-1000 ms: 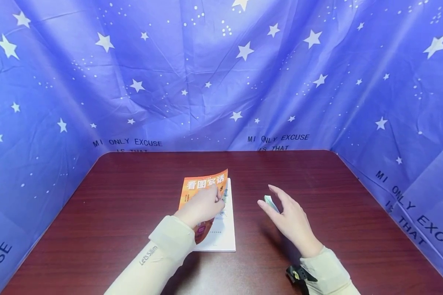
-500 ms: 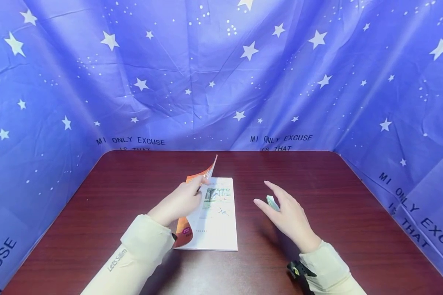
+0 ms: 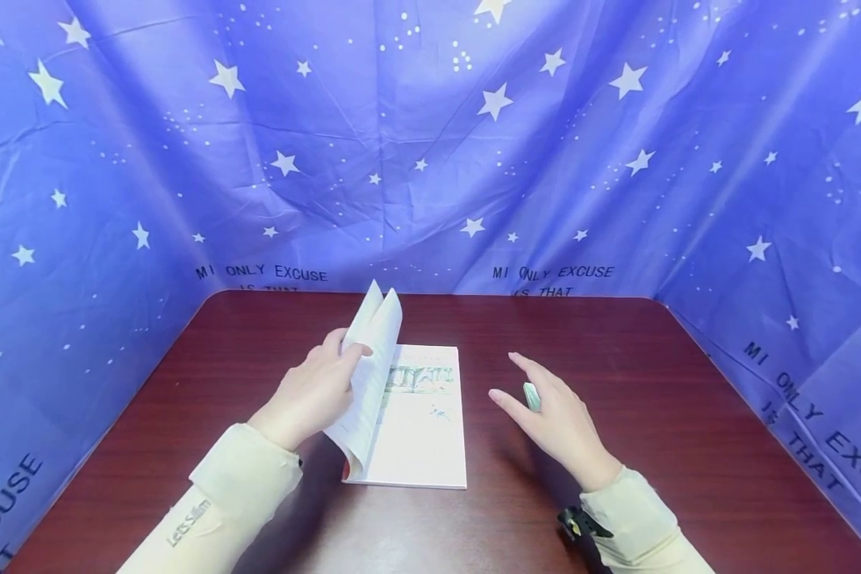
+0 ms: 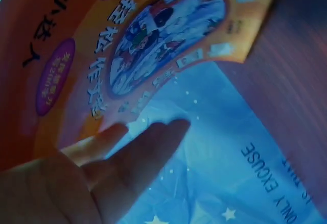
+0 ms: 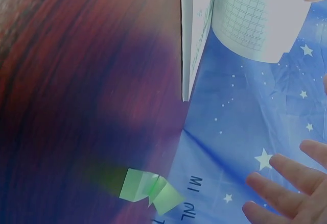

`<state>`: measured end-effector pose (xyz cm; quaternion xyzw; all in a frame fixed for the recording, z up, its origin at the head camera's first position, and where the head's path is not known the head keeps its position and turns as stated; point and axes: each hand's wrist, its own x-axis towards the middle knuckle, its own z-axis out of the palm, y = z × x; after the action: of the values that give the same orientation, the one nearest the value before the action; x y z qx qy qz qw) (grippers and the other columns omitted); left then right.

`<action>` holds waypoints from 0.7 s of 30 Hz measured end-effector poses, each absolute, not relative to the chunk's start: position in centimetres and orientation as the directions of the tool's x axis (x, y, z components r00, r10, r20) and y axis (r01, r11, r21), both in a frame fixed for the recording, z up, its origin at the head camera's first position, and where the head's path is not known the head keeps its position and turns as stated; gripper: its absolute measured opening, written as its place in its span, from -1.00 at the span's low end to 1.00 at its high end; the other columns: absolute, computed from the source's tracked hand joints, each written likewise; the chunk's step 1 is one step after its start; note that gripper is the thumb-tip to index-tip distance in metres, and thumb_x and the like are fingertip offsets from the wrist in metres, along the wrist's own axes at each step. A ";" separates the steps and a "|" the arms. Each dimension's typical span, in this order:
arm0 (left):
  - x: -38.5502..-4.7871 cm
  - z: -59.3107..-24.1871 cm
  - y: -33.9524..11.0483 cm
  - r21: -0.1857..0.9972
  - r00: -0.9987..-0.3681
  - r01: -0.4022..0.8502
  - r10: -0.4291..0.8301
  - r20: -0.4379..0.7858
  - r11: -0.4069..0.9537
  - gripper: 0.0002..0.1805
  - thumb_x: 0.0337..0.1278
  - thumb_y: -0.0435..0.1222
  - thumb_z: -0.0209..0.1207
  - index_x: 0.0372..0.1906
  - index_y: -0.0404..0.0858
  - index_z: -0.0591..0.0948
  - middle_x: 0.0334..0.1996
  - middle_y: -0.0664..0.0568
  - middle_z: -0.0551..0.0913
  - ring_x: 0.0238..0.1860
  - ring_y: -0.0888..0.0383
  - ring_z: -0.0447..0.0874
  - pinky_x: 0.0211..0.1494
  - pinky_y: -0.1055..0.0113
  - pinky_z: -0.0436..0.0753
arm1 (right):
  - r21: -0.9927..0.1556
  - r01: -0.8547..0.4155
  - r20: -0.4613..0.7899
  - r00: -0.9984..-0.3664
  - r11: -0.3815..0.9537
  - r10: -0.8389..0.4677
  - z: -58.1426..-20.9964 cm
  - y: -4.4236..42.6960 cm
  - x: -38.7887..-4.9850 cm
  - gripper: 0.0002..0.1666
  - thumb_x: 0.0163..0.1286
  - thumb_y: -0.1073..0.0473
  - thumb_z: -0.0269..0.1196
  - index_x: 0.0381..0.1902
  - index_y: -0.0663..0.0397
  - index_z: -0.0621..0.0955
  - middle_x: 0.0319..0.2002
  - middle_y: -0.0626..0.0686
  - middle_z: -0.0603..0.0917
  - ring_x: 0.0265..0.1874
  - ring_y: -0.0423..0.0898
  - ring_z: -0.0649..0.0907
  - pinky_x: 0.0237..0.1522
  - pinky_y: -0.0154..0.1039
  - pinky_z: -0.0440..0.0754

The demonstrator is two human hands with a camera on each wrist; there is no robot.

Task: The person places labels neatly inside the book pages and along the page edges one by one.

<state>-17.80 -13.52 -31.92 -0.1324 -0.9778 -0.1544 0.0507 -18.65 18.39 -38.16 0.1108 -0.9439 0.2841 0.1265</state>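
Book [image 3: 425, 446], between left hand [image 3: 308, 396] and wide-spread right hand [image 3: 563, 422]; lifted pages [image 3: 371, 384], pinched in the former, swung farther leftward than before; green paper [image 5: 135, 185], beside the latter.

In the left wrist view, the left hand [image 4: 97, 180] enters from the lower left, its fingers [image 4: 148, 157] stretched toward the middle, mostly straight, their tips darkened by shadow. Just above it an orange cover [image 4: 84, 50] fills the upper left, its near edge curving; one fingertip overlaps that edge, though contact cannot be told. The cover bears a framed oval picture [image 4: 166, 35], pale and black Chinese characters, and two purple ovals, one [image 4: 55, 77] whole and one cut off at the top. Beyond lies blue cloth [image 4: 214, 137] with white stars, dots and the black words "ONLY EXCUSE", beside a reddish-brown surface [image 4: 291, 66] at right
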 end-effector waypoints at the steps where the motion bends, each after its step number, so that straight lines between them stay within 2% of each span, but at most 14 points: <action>1: -17.7 -32.0 -13.7 0.244 -0.957 0.278 0.246 0.155 0.929 -0.50 0.14 -0.45 0.08 0.23 -0.13 0.49 0.40 -0.22 0.29 0.19 -0.24 0.49 -0.22 -0.11 0.60 | -0.503 -0.283 0.303 -0.943 0.816 -0.140 -38.2 18.3 -18.7 -0.16 0.33 -0.36 0.21 0.44 -0.12 0.39 0.41 0.05 0.45 0.34 0.11 0.49 0.26 0.18 0.44; 6: -17.4 -32.3 -14.6 0.035 -0.943 0.284 0.273 0.189 0.958 -0.52 0.29 -0.40 0.05 0.28 -0.04 0.50 0.49 -0.23 0.20 0.39 -0.35 0.26 0.01 -0.26 0.53 | -0.490 -0.301 0.305 -0.938 0.818 -0.163 -38.0 17.9 -18.6 -0.15 0.32 -0.37 0.21 0.44 -0.12 0.38 0.41 0.06 0.45 0.35 0.10 0.48 0.25 0.18 0.45; 10: -17.1 -32.8 -15.4 -0.115 -0.916 0.334 0.351 0.195 0.936 -0.45 0.31 -0.43 0.03 0.30 0.10 0.52 0.45 -0.17 0.32 0.43 -0.39 0.20 0.20 -0.39 0.39 | -0.484 -0.310 0.299 -0.937 0.818 -0.179 -37.9 17.5 -18.5 -0.15 0.33 -0.37 0.20 0.45 -0.10 0.37 0.41 0.08 0.44 0.33 0.12 0.49 0.24 0.20 0.46; 14: -17.0 -34.1 -16.1 -0.293 -0.850 0.397 0.469 0.241 0.870 -0.35 0.27 -0.48 0.07 0.26 0.31 0.54 0.37 -0.07 0.46 0.45 -0.38 0.19 0.29 -0.50 0.20 | -0.480 -0.323 0.299 -0.934 0.816 -0.195 -38.0 17.1 -18.6 -0.14 0.33 -0.37 0.20 0.45 -0.09 0.37 0.41 0.07 0.44 0.36 0.12 0.47 0.26 0.21 0.44; 16: -17.0 -34.9 -16.4 -0.373 -0.809 0.419 0.527 0.261 0.828 -0.35 0.22 -0.47 0.13 0.20 0.35 0.58 0.33 -0.02 0.51 0.45 -0.33 0.21 0.33 -0.47 0.18 | -0.478 -0.331 0.297 -0.933 0.814 -0.204 -38.1 16.8 -18.6 -0.13 0.32 -0.38 0.20 0.45 -0.11 0.37 0.42 0.06 0.44 0.39 0.12 0.44 0.27 0.21 0.43; 18: -16.9 -35.5 -16.6 -0.396 -0.784 0.441 0.560 0.268 0.806 -0.41 0.20 -0.45 0.16 0.15 0.31 0.63 0.29 0.00 0.55 0.45 -0.27 0.26 0.37 -0.38 0.23 | -0.470 -0.340 0.300 -0.929 0.814 -0.215 -38.1 16.6 -18.6 -0.13 0.32 -0.38 0.20 0.45 -0.11 0.37 0.42 0.05 0.44 0.39 0.11 0.44 0.27 0.21 0.44; 21: -16.8 -36.3 -16.8 -0.349 -0.772 0.473 0.571 0.280 0.809 -0.58 0.21 -0.36 0.18 0.08 0.14 0.68 0.24 -0.03 0.59 0.39 -0.21 0.38 0.38 -0.22 0.34 | -0.458 -0.356 0.305 -0.924 0.815 -0.232 -38.2 16.2 -18.6 -0.13 0.31 -0.39 0.21 0.45 -0.12 0.37 0.42 0.03 0.44 0.39 0.10 0.45 0.26 0.20 0.45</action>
<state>-16.81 -16.84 -36.27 -0.2799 -0.9321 0.1302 0.1894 -18.62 16.25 -38.23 0.1555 -0.9452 0.2616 0.1183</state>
